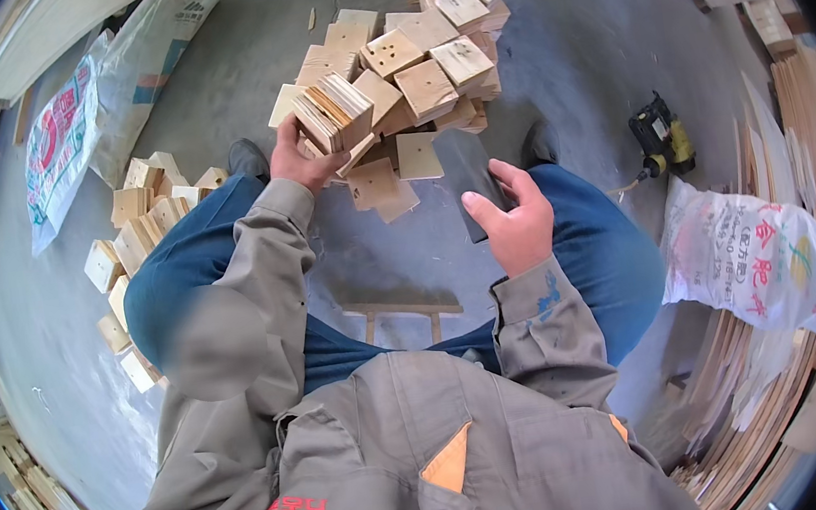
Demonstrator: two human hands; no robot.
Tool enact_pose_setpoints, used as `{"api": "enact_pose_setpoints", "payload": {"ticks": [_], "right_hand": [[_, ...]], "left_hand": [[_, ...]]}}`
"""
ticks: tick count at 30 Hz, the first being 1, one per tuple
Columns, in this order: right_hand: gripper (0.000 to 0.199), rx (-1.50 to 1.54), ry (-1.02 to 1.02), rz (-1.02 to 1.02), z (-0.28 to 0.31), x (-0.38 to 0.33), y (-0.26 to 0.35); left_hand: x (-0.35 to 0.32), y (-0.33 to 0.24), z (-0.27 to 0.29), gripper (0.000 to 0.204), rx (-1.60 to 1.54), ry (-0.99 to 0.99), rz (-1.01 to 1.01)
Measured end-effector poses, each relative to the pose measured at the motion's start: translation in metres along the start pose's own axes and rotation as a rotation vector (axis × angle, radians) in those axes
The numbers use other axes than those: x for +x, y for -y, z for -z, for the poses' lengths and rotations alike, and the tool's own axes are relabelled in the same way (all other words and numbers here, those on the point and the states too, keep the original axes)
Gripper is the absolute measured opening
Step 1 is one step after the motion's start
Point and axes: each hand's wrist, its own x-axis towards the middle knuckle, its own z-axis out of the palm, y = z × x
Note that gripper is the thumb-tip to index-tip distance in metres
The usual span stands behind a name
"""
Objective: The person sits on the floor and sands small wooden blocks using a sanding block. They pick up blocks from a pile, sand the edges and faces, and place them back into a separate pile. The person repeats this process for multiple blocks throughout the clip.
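Observation:
My left hand (295,160) grips a stack of thin square wooden pieces (335,112), held on edge above the floor. Just beyond it lies a heap of similar square wooden pieces (426,61), some with small drilled holes. My right hand (515,221) holds a dark flat rectangular block (468,178) over my right knee, thumb along its lower edge. Both forearms wear grey work sleeves, and my legs in blue trousers spread to either side of a low wooden stool (402,312).
A second pile of wooden pieces (139,230) lies at my left. Printed sacks rest at the upper left (63,143) and at the right (756,261). A yellow-black power drill (661,137) lies on the grey floor. Stacked thin boards (749,418) fill the lower right.

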Motion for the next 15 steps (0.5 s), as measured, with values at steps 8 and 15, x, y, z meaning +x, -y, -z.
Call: {"api": "enact_pose_setpoints", "payload": {"ticks": [8, 15], "right_hand": [[0.056, 0.002, 0.071, -0.003, -0.045, 0.017, 0.000], [0.057, -0.268, 0.116, 0.292, -0.057, 0.010, 0.006]], "left_hand": [[0.007, 0.056, 0.000, 0.129, 0.162, -0.044, -0.038], [0.002, 0.011, -0.002, 0.115, 0.044, -0.073, 0.008]]}}
